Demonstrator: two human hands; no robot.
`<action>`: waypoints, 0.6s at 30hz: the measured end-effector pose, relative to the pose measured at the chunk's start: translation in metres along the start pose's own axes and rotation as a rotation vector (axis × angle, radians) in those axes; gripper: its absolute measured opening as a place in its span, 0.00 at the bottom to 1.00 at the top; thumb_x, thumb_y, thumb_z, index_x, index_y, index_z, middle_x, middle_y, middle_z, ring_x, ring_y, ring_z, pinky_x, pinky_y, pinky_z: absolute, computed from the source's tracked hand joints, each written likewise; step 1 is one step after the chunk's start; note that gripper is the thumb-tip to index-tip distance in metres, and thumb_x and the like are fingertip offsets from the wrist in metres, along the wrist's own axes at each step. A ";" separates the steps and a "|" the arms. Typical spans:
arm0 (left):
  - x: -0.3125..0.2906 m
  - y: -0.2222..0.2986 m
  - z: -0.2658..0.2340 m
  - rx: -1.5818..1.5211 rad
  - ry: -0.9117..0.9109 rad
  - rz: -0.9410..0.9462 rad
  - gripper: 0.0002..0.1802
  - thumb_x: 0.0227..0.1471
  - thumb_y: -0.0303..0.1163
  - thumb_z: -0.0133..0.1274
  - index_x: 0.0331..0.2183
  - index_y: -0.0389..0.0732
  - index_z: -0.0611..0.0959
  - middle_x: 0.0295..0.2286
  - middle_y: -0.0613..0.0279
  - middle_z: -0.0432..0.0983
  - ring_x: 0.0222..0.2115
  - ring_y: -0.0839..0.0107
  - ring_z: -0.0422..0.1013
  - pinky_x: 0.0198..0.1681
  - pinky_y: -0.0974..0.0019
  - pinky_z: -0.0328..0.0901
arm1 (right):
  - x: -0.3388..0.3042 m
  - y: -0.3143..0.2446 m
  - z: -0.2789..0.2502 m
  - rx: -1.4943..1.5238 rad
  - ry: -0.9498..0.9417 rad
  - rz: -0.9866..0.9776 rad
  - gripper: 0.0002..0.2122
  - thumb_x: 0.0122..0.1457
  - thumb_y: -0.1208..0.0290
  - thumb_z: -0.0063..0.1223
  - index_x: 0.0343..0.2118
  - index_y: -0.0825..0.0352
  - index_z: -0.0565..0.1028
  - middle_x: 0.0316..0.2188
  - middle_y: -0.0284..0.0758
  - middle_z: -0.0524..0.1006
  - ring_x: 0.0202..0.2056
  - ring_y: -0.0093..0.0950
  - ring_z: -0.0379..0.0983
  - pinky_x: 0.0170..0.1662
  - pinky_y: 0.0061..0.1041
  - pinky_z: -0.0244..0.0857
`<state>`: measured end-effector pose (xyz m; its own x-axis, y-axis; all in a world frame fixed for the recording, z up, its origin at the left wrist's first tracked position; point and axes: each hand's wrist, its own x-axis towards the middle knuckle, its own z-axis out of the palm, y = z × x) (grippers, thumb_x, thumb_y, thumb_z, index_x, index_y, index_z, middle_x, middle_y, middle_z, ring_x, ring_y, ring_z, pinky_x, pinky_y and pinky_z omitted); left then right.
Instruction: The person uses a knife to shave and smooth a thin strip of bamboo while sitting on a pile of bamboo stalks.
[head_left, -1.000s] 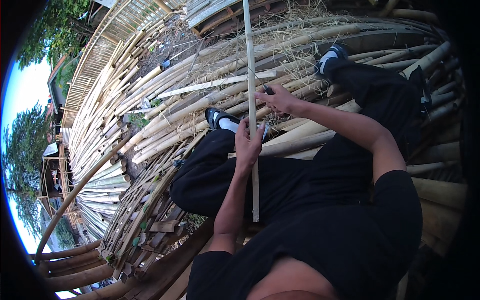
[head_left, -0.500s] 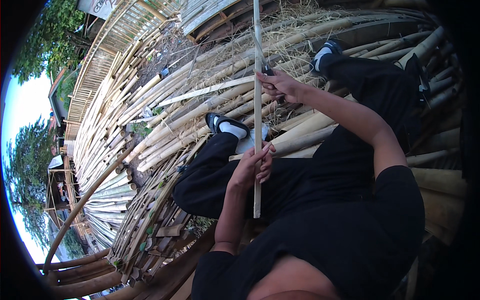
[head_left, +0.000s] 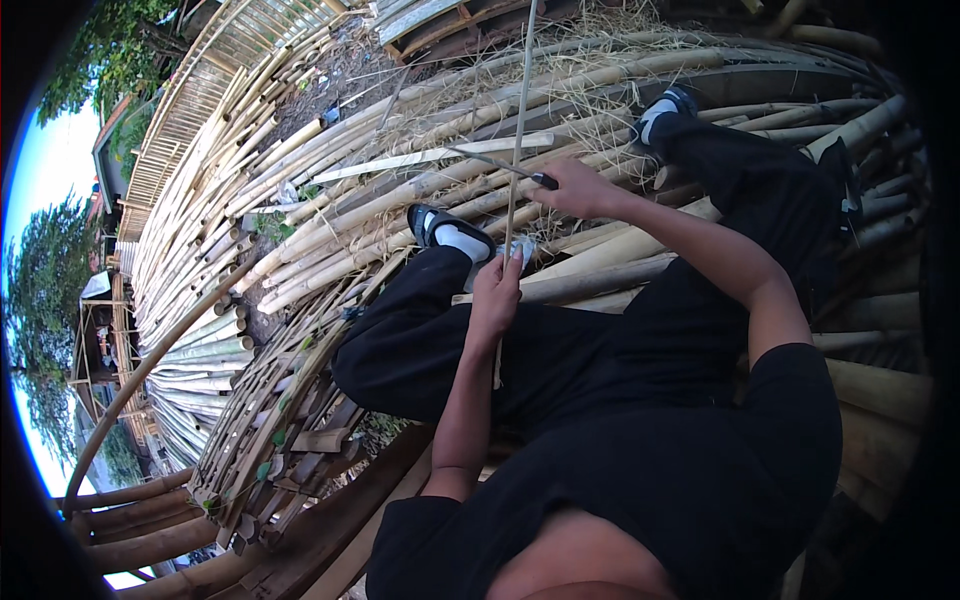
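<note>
The thin bamboo strip (head_left: 516, 140) stands upright between my knees, my left hand (head_left: 496, 292) clenched around its lower part. At 1 o'clock, my right hand (head_left: 575, 187) grips a knife (head_left: 500, 165) against it. A slip could cut my left fingers. Stacked bamboo poles (head_left: 330, 200) crowd every side; only upward stays free.

The bamboo strip (head_left: 519, 120) is pale tan. The poles (head_left: 330, 210) are yellowish-beige, some greyed. The trousers (head_left: 560, 360) and shirt (head_left: 690, 480) are black, the socks (head_left: 462, 240) white, the sandals (head_left: 430, 218) black.
</note>
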<state>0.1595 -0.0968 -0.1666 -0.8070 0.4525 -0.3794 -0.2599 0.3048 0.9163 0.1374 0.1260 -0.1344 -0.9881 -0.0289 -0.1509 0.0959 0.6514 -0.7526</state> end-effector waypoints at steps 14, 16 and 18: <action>0.004 -0.001 0.001 0.398 0.177 0.004 0.20 0.58 0.38 0.39 0.31 0.29 0.74 0.24 0.40 0.72 0.27 0.46 0.68 0.31 0.54 0.60 | -0.016 -0.004 0.053 -0.363 -0.158 -0.007 0.12 0.42 0.64 0.50 0.22 0.70 0.77 0.25 0.50 0.75 0.31 0.46 0.74 0.38 0.40 0.68; 0.001 0.011 0.005 0.472 0.170 0.012 0.19 0.58 0.38 0.39 0.32 0.28 0.74 0.24 0.39 0.72 0.27 0.44 0.69 0.31 0.52 0.60 | -0.013 0.003 0.059 -0.329 -0.169 0.079 0.12 0.42 0.65 0.50 0.22 0.71 0.77 0.24 0.50 0.75 0.30 0.46 0.74 0.38 0.40 0.68; 0.001 0.011 0.007 0.515 0.174 0.021 0.19 0.58 0.38 0.39 0.32 0.28 0.74 0.25 0.38 0.72 0.28 0.43 0.69 0.31 0.51 0.60 | -0.013 0.007 0.065 -0.327 -0.161 0.107 0.12 0.42 0.66 0.50 0.22 0.72 0.76 0.24 0.51 0.75 0.29 0.46 0.74 0.38 0.39 0.69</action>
<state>0.1596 -0.0873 -0.1582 -0.8966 0.3306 -0.2946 0.0152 0.6878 0.7257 0.1588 0.0816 -0.1789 -0.9405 -0.0497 -0.3361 0.1285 0.8638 -0.4871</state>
